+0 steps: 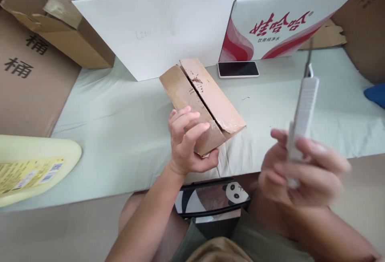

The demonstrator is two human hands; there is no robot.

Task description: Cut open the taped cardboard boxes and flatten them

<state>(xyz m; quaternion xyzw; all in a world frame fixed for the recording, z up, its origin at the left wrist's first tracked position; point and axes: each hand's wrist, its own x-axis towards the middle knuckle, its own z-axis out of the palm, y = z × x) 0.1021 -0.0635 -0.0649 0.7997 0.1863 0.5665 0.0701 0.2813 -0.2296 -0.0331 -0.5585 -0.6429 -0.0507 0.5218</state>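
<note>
Head view: the left hand [188,143] grips the near end of a small cardboard box [207,93], fingers curled over its top. The box rests at the near edge of the tabletop [120,133]. The blurred right hand [300,169] is closed around a white utility knife [303,109], held upright, apart from the box. A phone [238,69] lies behind.

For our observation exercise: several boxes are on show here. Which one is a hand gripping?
The small brown box, gripped by the left hand; the white box, red-printed box and open brown box stand untouched.
</note>
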